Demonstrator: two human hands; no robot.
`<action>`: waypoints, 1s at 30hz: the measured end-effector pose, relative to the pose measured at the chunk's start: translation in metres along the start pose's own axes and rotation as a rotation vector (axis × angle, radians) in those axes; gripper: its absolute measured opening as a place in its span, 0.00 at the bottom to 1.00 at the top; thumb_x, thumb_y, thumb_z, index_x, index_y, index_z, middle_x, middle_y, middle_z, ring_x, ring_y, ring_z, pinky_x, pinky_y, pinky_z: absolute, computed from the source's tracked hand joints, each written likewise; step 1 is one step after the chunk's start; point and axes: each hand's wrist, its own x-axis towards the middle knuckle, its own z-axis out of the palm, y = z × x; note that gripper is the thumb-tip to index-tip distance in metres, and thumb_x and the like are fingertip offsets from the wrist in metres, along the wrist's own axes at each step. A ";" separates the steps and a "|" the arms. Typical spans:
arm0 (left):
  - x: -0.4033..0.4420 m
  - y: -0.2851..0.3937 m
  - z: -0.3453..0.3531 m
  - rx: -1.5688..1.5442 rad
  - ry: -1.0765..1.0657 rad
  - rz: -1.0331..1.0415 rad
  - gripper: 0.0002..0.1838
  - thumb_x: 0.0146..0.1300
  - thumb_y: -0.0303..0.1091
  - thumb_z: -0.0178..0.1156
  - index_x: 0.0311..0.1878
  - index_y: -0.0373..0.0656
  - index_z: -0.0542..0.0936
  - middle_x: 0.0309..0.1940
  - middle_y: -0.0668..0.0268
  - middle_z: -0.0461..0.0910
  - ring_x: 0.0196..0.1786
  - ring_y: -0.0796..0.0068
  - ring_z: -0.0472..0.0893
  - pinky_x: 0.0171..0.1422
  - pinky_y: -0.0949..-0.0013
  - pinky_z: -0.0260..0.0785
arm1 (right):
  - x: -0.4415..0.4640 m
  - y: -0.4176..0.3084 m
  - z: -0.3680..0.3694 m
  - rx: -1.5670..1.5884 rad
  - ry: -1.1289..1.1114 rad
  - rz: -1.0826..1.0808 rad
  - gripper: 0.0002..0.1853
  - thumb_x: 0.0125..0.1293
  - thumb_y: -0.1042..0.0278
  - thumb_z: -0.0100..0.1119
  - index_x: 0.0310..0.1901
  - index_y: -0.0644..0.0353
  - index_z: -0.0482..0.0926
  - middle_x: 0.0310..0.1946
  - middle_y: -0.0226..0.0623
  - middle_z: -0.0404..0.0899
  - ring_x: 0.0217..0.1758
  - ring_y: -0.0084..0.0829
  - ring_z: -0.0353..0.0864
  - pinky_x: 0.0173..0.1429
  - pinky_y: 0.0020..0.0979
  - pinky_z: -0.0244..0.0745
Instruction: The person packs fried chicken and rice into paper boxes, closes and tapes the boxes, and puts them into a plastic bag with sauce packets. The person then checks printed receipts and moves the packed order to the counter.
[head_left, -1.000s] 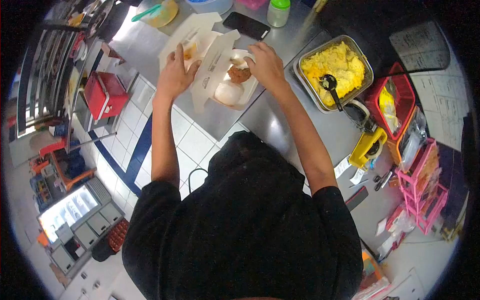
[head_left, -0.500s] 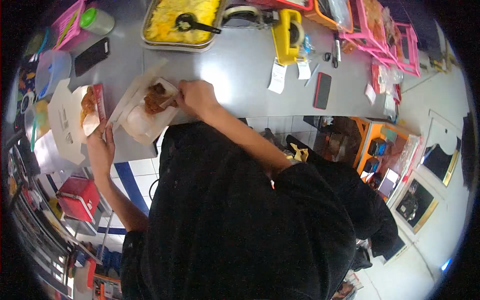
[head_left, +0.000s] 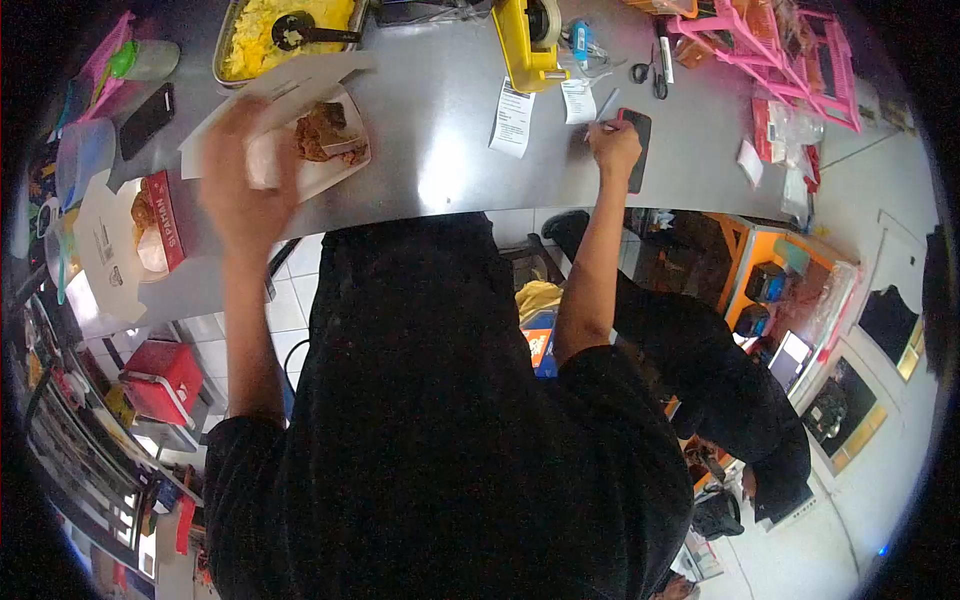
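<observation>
My left hand [head_left: 248, 190], smeared by motion, is over an open white food box [head_left: 335, 178] whose raised lid [head_left: 290, 88] leans back. Inside that box are brown fried chicken [head_left: 325, 133] and a pale wrapped portion. To its left, a second open box [head_left: 105, 245] with a red printed side holds fried chicken [head_left: 143, 210] and a white wrapped portion. Far to the right, my right hand [head_left: 613, 148] has its fingers closed at the lower end of a slim pen [head_left: 608, 104]. It partly covers a phone in a red case [head_left: 640, 125].
Along the back stand a tray of yellow food [head_left: 245, 45] with a black spoon [head_left: 300, 32], a yellow tape dispenser [head_left: 515, 45] and pink baskets [head_left: 790, 65]. Two receipts [head_left: 512, 120] and scissors [head_left: 655, 75] lie nearby. A dark phone [head_left: 147, 122] rests at left.
My right hand has left the middle box and moved right to the pen beside the phone. My left hand has shifted from the left box to over the middle one. The view has shifted.
</observation>
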 end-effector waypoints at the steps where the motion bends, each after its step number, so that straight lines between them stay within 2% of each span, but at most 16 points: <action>1: -0.007 0.018 0.018 -0.077 -0.148 -0.008 0.21 0.59 0.27 0.65 0.57 0.42 0.79 0.55 0.54 0.80 0.58 0.51 0.79 0.64 0.55 0.71 | 0.007 0.003 0.001 -0.003 -0.033 -0.015 0.18 0.49 0.58 0.71 0.38 0.62 0.86 0.35 0.52 0.87 0.43 0.51 0.87 0.52 0.43 0.81; 2: -0.015 0.036 0.039 -0.155 -0.301 -0.016 0.19 0.59 0.26 0.63 0.55 0.39 0.79 0.55 0.54 0.81 0.59 0.52 0.79 0.65 0.55 0.70 | 0.012 0.001 -0.002 -0.008 -0.067 -0.025 0.19 0.48 0.56 0.71 0.37 0.62 0.86 0.35 0.52 0.87 0.44 0.51 0.87 0.53 0.43 0.81; 4: -0.031 0.055 0.092 -0.212 -0.465 0.219 0.21 0.58 0.25 0.60 0.57 0.37 0.78 0.57 0.54 0.79 0.62 0.54 0.78 0.69 0.54 0.68 | 0.020 0.012 -0.001 -0.091 -0.138 -0.114 0.23 0.45 0.51 0.72 0.37 0.63 0.87 0.36 0.53 0.87 0.44 0.51 0.87 0.54 0.42 0.80; 7: -0.054 0.075 0.158 -0.202 -0.612 0.347 0.26 0.60 0.27 0.61 0.63 0.37 0.73 0.67 0.54 0.72 0.70 0.55 0.70 0.76 0.51 0.61 | -0.015 -0.019 -0.031 -0.024 -0.197 0.089 0.25 0.46 0.49 0.71 0.38 0.65 0.87 0.35 0.51 0.87 0.42 0.50 0.87 0.53 0.41 0.80; 8: -0.059 0.081 0.172 -0.175 -0.638 0.372 0.27 0.60 0.27 0.60 0.64 0.36 0.72 0.69 0.54 0.70 0.72 0.56 0.68 0.77 0.51 0.59 | -0.020 0.002 -0.010 0.190 -0.173 0.065 0.23 0.46 0.50 0.71 0.34 0.65 0.85 0.32 0.47 0.87 0.37 0.42 0.89 0.49 0.39 0.82; 9: -0.062 0.085 0.182 -0.147 -0.662 0.395 0.27 0.61 0.27 0.59 0.65 0.35 0.72 0.71 0.53 0.68 0.74 0.56 0.66 0.79 0.51 0.56 | -0.029 0.008 0.006 0.509 -0.315 0.274 0.16 0.52 0.60 0.70 0.33 0.66 0.81 0.28 0.41 0.85 0.32 0.32 0.87 0.42 0.35 0.82; 10: -0.064 0.089 0.186 -0.146 -0.718 0.388 0.29 0.60 0.27 0.58 0.67 0.34 0.70 0.73 0.53 0.64 0.77 0.57 0.61 0.81 0.50 0.53 | -0.047 -0.005 0.002 0.791 -0.333 0.329 0.11 0.54 0.67 0.69 0.34 0.65 0.79 0.28 0.38 0.83 0.31 0.29 0.85 0.38 0.32 0.81; 11: -0.068 0.091 0.188 -0.119 -0.720 0.402 0.28 0.60 0.28 0.57 0.66 0.34 0.71 0.72 0.53 0.66 0.77 0.57 0.63 0.81 0.50 0.53 | -0.068 -0.019 -0.002 1.073 -0.352 0.389 0.08 0.56 0.74 0.67 0.34 0.65 0.77 0.28 0.35 0.82 0.30 0.26 0.84 0.35 0.28 0.80; 14: -0.076 0.093 0.193 -0.056 -0.731 0.441 0.27 0.59 0.30 0.56 0.63 0.35 0.73 0.70 0.54 0.69 0.75 0.58 0.65 0.80 0.49 0.54 | -0.097 -0.032 0.025 1.373 -0.314 0.185 0.08 0.58 0.82 0.64 0.37 0.64 0.76 0.29 0.32 0.80 0.29 0.23 0.81 0.33 0.22 0.75; 18: -0.084 0.094 0.194 -0.026 -0.744 0.436 0.27 0.59 0.30 0.56 0.63 0.34 0.73 0.69 0.54 0.69 0.75 0.59 0.65 0.80 0.50 0.53 | -0.108 -0.035 0.043 1.152 -0.253 -0.141 0.08 0.57 0.79 0.68 0.36 0.62 0.77 0.31 0.31 0.81 0.32 0.17 0.78 0.34 0.21 0.75; 24: -0.091 0.097 0.192 -0.046 -0.762 0.385 0.27 0.62 0.30 0.55 0.65 0.33 0.71 0.71 0.53 0.68 0.76 0.58 0.63 0.81 0.52 0.54 | -0.103 -0.037 0.044 0.982 -0.206 -0.205 0.09 0.54 0.78 0.69 0.33 0.62 0.77 0.27 0.30 0.80 0.30 0.17 0.78 0.33 0.22 0.75; 30: -0.091 0.098 0.192 -0.039 -0.789 0.365 0.26 0.63 0.29 0.55 0.65 0.33 0.71 0.71 0.52 0.67 0.77 0.57 0.63 0.80 0.51 0.55 | -0.099 -0.037 0.044 0.951 -0.206 -0.245 0.08 0.52 0.78 0.70 0.29 0.61 0.77 0.25 0.30 0.80 0.27 0.18 0.77 0.31 0.22 0.73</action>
